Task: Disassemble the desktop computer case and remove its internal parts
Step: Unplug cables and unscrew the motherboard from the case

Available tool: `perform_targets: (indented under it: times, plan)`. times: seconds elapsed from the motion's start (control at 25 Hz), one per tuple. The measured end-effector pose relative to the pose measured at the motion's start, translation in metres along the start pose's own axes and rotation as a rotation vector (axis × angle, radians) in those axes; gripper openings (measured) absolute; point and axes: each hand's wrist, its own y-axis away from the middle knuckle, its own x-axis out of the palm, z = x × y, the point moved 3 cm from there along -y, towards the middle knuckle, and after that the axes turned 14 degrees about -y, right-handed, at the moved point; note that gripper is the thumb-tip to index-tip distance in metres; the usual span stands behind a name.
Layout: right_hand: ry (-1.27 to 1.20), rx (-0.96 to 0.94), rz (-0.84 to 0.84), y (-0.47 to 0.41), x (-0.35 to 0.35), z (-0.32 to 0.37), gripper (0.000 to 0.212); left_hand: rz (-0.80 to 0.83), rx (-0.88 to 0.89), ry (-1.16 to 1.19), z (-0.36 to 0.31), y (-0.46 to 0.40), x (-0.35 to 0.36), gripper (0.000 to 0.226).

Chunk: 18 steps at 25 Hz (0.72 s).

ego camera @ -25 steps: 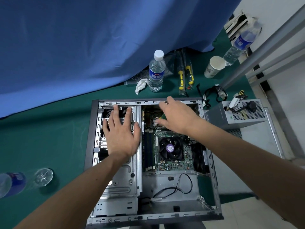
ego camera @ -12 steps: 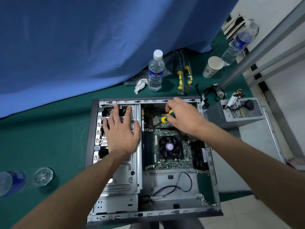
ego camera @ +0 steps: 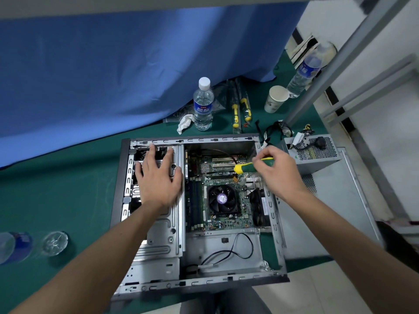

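An opened desktop computer case (ego camera: pixel 275 225) lies flat on the green tabletop (ego camera: pixel 68 196), its long axis running from the near edge away from the person and its open side facing up. Two bare forearms reach in from the near edge. One loose black cable (ego camera: pixel 229 252) loops over the bare metal floor at the near end of the case. Beyond it, the motherboard (ego camera: pixel 240 214) carries one round cooler fan (ego camera: pixel 222 199). The left hand (ego camera: pixel 158 180) rests flat on the drive cage (ego camera: pixel 174 232), fingers spread and straight toward the far wall, its grip open and holding nothing. The right hand (ego camera: pixel 278 171) has its grip closed round one green-and-yellow screwdriver (ego camera: pixel 251 166), whose handle lies roughly across the case with the yellow end pointing left over the board; the tip cannot be made out. Just right of the case sits one grey power supply (ego camera: pixel 317 155) with its cables, resting on a grey side panel (ego camera: pixel 335 211). Three water bottles are in view: one on its side (ego camera: pixel 15 247) at the near left, one upright (ego camera: pixel 203 105) beyond the case, one (ego camera: pixel 305 73) at the far right by a single paper cup (ego camera: pixel 275 98). Two yellow-handled tools (ego camera: pixel 240 109) lie packaged beside the upright bottle, with one crumpled tissue (ego camera: pixel 184 123). A blue curtain (ego camera: pixel 113 64) hangs behind
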Motion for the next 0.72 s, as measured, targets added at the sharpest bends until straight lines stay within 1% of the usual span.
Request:
perform_targets:
  times: [0.08, 0.16, 0.24, 0.28, 0.32, 0.4, 0.44, 0.52, 0.56, 0.64, 0.72]
  plan:
    - [-0.120, 0.053, -0.047, 0.011, -0.011, -0.009, 0.007, -0.024, 0.024, 0.119, -0.004, 0.007, -0.010, 0.056]
    - [-0.228, 0.095, -0.097, 0.020, -0.023, -0.016, 0.007, -0.038, 0.126, 0.189, -0.017, 0.023, -0.018, 0.063]
    - [-0.327, 0.135, -0.120, 0.028, -0.033, -0.023, 0.007, 0.021, 0.265, 0.240, -0.036, 0.040, -0.021, 0.070]
    - [-0.356, 0.150, -0.123, 0.032, -0.037, -0.027, 0.006, 0.061, 0.295, 0.286, -0.045, 0.046, -0.021, 0.071]
    - [-0.374, 0.157, -0.123, 0.037, -0.041, -0.029, 0.006, 0.083, 0.293, 0.335, -0.053, 0.049, -0.024, 0.072]
    - [-0.398, 0.160, -0.114, 0.044, -0.047, -0.033, 0.007, 0.078, 0.273, 0.380, -0.064, 0.048, -0.031, 0.069]
    - [-0.413, 0.159, -0.108, 0.047, -0.050, -0.035, 0.007, 0.071, 0.282, 0.385, -0.070, 0.048, -0.034, 0.064]
    - [-0.461, 0.157, -0.102, 0.053, -0.055, -0.039, 0.009, 0.066, 0.288, 0.427, -0.078, 0.050, -0.038, 0.046]
    - [-0.486, 0.160, -0.102, 0.056, -0.057, -0.041, 0.010, 0.073, 0.267, 0.462, -0.081, 0.052, -0.038, 0.036]
    - [-0.527, 0.187, -0.113, 0.062, -0.061, -0.048, 0.011, 0.093, 0.206, 0.518, -0.084, 0.058, -0.038, 0.024]
    - [-0.639, 0.293, -0.141, 0.072, -0.065, -0.061, 0.013, 0.155, 0.122, 0.638, -0.086, 0.067, -0.037, 0.014]
